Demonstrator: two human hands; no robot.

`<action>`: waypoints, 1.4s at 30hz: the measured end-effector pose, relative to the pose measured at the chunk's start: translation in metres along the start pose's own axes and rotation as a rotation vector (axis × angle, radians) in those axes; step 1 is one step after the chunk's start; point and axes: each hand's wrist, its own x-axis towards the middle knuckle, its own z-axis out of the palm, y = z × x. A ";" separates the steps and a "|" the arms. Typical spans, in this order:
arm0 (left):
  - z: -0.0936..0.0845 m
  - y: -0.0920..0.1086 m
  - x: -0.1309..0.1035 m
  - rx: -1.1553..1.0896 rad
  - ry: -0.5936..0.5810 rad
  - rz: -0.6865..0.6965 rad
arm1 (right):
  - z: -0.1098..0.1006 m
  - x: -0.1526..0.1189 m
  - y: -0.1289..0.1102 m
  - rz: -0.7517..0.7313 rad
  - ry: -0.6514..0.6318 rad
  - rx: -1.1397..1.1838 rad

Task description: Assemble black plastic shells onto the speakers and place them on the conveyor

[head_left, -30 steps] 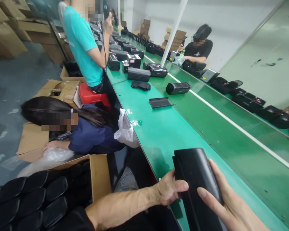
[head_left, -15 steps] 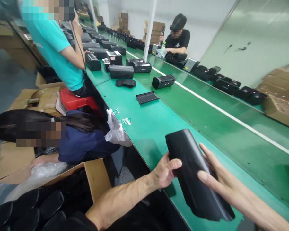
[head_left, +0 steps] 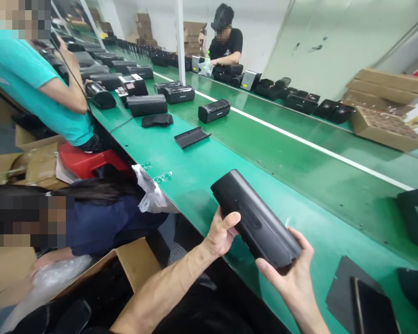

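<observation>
Black casing (head_left: 256,218), green table (head_left: 251,178) with a white stripe (head_left: 320,147), red stool (head_left: 85,160), turquoise shirt (head_left: 31,88)

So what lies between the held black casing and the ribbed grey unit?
Head view: roughly between, a trough-shaped piece nearer the casing, then a low black item.

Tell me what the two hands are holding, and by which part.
A curved black shell: the left hand grips its left long edge, thumb on top; the right hand holds it around the near end.
</observation>
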 end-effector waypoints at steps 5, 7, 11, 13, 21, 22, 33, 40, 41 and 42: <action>0.007 0.000 0.000 0.039 -0.049 0.057 | -0.003 0.004 0.014 -0.055 0.033 0.068; 0.006 0.005 0.002 0.080 -0.099 0.017 | -0.005 0.005 0.018 -0.080 0.085 0.051; -0.009 0.037 0.008 0.224 -0.194 -0.072 | -0.027 0.005 0.017 0.001 0.029 0.054; -0.018 0.062 0.013 0.388 -0.218 0.005 | -0.042 0.003 0.017 0.082 -0.053 0.113; -0.021 0.083 0.027 0.796 -0.391 -0.003 | -0.058 0.005 0.027 0.235 -0.161 0.313; -0.020 0.075 0.026 0.796 -0.338 0.007 | -0.058 0.007 0.027 0.279 -0.169 0.367; 0.011 0.050 0.018 0.776 -0.036 -0.166 | -0.071 0.010 0.035 0.464 -0.038 0.432; 0.024 0.050 0.022 0.779 -0.042 -0.293 | -0.076 0.028 0.019 0.551 0.021 0.649; 0.025 0.050 0.024 0.793 -0.029 -0.323 | -0.078 0.033 0.020 0.563 0.017 0.651; 0.027 0.050 0.027 0.806 -0.009 -0.347 | -0.079 0.038 0.021 0.573 0.009 0.646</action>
